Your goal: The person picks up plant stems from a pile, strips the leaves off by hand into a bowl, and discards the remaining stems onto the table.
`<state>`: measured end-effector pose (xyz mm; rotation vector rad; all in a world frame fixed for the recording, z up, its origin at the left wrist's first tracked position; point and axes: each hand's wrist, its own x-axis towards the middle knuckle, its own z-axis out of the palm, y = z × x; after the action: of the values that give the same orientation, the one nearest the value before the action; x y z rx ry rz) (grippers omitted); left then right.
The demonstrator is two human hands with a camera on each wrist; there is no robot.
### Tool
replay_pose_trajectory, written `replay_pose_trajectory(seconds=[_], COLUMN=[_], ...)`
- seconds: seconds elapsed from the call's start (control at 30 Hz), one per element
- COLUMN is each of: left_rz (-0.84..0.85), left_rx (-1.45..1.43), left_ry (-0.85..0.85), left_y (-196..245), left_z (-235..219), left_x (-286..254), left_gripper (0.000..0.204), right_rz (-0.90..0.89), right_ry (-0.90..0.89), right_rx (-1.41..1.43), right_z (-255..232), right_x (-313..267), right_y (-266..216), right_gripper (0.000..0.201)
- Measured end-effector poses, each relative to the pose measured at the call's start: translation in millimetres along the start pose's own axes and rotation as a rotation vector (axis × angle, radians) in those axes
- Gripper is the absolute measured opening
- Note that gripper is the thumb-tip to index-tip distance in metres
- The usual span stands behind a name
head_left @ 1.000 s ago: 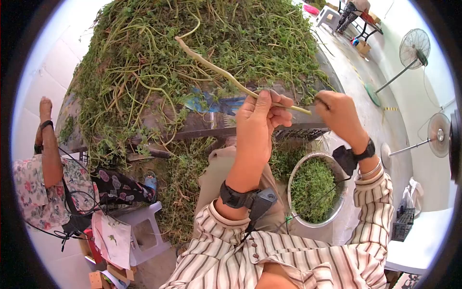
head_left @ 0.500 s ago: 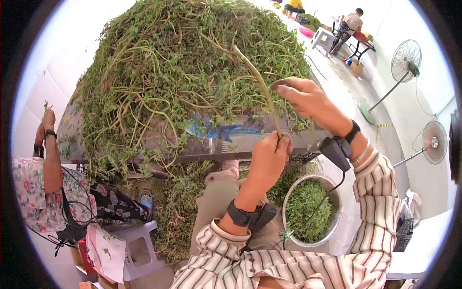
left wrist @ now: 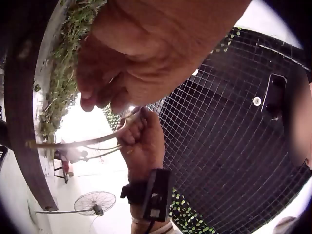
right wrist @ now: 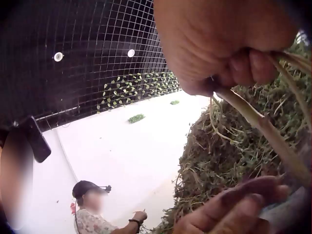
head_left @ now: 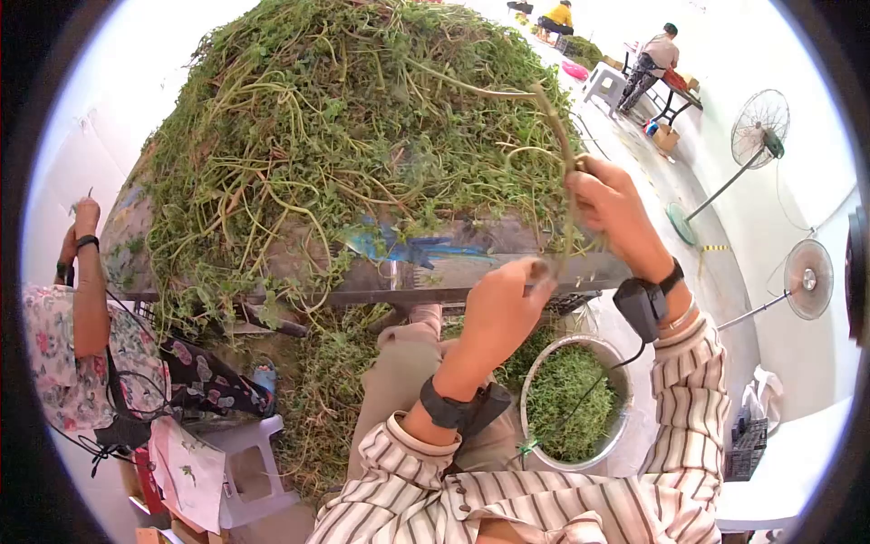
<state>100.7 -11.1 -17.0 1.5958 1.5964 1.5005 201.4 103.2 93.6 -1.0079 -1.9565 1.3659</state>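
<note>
My right hand (head_left: 612, 208) grips a long pale green plant stem (head_left: 555, 118) at about chest height, before the heap of greens. Thin side stalks hang from that grip, and the stem's thick end points away over the heap. Just below and nearer to me, my left hand (head_left: 507, 308) has its fingers bent, with the fingertips close to the stem's blurred lower part. I cannot tell whether those fingers pinch it. The right wrist view shows the stem (right wrist: 258, 119) leaving the right fist, with the left hand (right wrist: 234, 209) underneath. A big heap of leafy greens (head_left: 344, 136) covers the table.
The table's front edge (head_left: 399, 295) runs across before my lap. A round tub (head_left: 623, 426) of picked leaves stands low at right. Cut greens (head_left: 313, 417) lie on the floor. At left sits another person (head_left: 77, 363) beside a plastic stool (head_left: 254, 471); fans (head_left: 809, 279) stand at right.
The stem first lies slanting in my left hand, then stands upright there. My right hand closes on it, and the stem shifts to the right.
</note>
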Motion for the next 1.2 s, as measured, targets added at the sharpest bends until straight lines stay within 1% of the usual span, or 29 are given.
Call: replay_pose_trajectory(seconds=[0.03, 0.07, 0.1, 0.17, 0.23, 0.27, 0.3, 0.33, 0.37, 0.4, 0.47, 0.5, 0.57, 0.6, 0.63, 0.67, 0.7, 0.73, 0.8, 0.83, 0.9, 0.93, 0.97, 1.03, 1.07, 1.13, 1.2], left_rz=[-0.05, -0.101, -0.103, -0.058, -0.104, -0.143, -0.151, -0.141, -0.131, -0.165, -0.163, -0.155, -0.171, -0.211, -0.25, -0.253, -0.234, -0.215, -0.19, -0.162, -0.143, -0.123, -0.122, -0.12, -0.12, -0.081, -0.068], left_rx=[-0.052, -0.103, -0.108, -0.371, -0.433, -0.487, -0.49, -0.546, -0.6, -0.592, -0.613, -0.639, -0.595, -0.632, -0.669, -0.668, -0.642, -0.616, -0.623, -0.629, -0.662, -0.692, -0.693, -0.722, -0.721, -0.731, -0.755], left_ry=[0.032, 0.062, 0.052, 0.249, 0.256, 0.274, 0.268, 0.262, 0.257, 0.232, 0.207, 0.185, 0.148, 0.155, 0.162, 0.16, 0.187, 0.214, 0.221, 0.227, 0.212, 0.198, 0.197, 0.154, 0.153, 0.149, 0.141], left_y=[6, 8, 7, 6, 11, 13, 13, 13, 12, 16, 15, 14, 14, 12, 11, 11, 11, 11, 8, 7, 8, 10, 11, 14, 14, 14, 13], left_z=[-5, -8, -8, -8, -14, -15, -12, -10, -9, -10, -6, -5, -8, -9, -10, -11, -13, -15, -16, -16, -17, -17, -18, -19, -18, -18, -18], left_x=[2, 4, 6, 8, 8, 7, 7, 8, 8, 9, 11, 11, 10, 9, 9, 9, 9, 9, 9, 9, 9, 9, 9, 8, 8, 8, 8], left_gripper=[0.019, 0.02, 0.02, 0.021, 0.023, 0.025, 0.025, 0.027, 0.029, 0.031, 0.032, 0.033, 0.031, 0.028, 0.025, 0.025, 0.022, 0.02, 0.018, 0.017, 0.016, 0.016, 0.016, 0.017, 0.017, 0.018, 0.018], right_rz=[-0.041, -0.045, -0.037, -0.083, -0.082, -0.128, -0.178, -0.171, -0.165, -0.223, -0.377, -0.372, -0.587, -0.598, -0.593, -0.515, -0.438, -0.437, -0.242, -0.241, -0.274, -0.248, -0.249, -0.243, -0.243, -0.243, -0.261], right_ry=[0.109, 0.142, 0.149, 0.225, 0.231, 0.235, 0.238, 0.233, 0.232, 0.21, 0.17, 0.169, 0.068, 0.053, 0.052, 0.025, -0.003, -0.004, 0.114, 0.114, 0.157, 0.134, 0.135, 0.08, 0.081, 0.003, -0.004], right_rx=[-0.049, -0.127, -0.128, -0.317, -0.305, -0.34, -0.373, -0.43, -0.426, -0.448, -0.53, -0.526, -0.682, -0.677, -0.676, -0.582, -0.489, -0.488, -0.396, -0.399, -0.289, -0.323, -0.324, -0.291, -0.29, -0.266, -0.275], right_z=[-6, -13, -14, -14, -6, -4, 0, 5, 10, 15, 26, 30, 37, 40, 40, 40, 40, 38, 33, 30, 26, 24, 24, 26, 27, 28, 29], right_x=[-8, -14, -19, -31, -43, -46, -48, -53, -56, -59, -63, -64, -66, -68, -69, -69, -69, -69, -66, -62, -53, -53, -51, -47, -46, -44, -42], right_y=[2, 7, 13, 22, 24, 29, 32, 27, 28, 29, 35, 40, 47, 46, 44, 43, 41, 36, 27, 29, 33, 27, 27, 32, 34, 37, 37], right_gripper=[0.011, 0.013, 0.013, 0.015, 0.017, 0.017, 0.017, 0.016, 0.016, 0.016, 0.016, 0.016, 0.017, 0.019, 0.019, 0.02, 0.02, 0.02, 0.022, 0.022, 0.025, 0.03, 0.03, 0.034, 0.034, 0.033, 0.031])
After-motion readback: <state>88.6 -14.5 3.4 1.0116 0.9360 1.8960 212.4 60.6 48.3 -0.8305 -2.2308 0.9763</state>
